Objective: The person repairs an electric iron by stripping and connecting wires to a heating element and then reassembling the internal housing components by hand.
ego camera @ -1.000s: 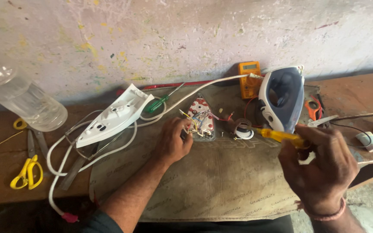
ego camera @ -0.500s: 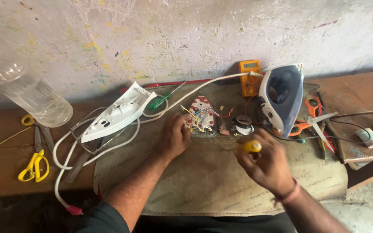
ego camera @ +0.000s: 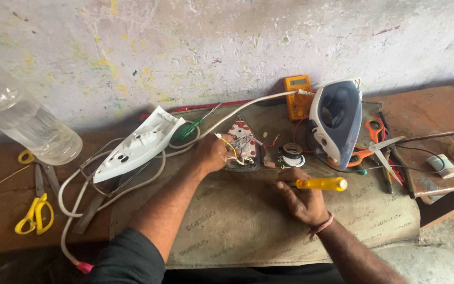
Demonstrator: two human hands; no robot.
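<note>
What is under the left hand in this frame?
The left hand rests on an opened iron base with loose coloured wires, lying on a grey mat. The hand covers the base's left part, so what lies there cannot be seen.

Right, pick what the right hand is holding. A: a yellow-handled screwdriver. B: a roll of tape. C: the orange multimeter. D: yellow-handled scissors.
A: the right hand grips a yellow-handled screwdriver over the mat, while the scissors lie untouched far left.
</note>
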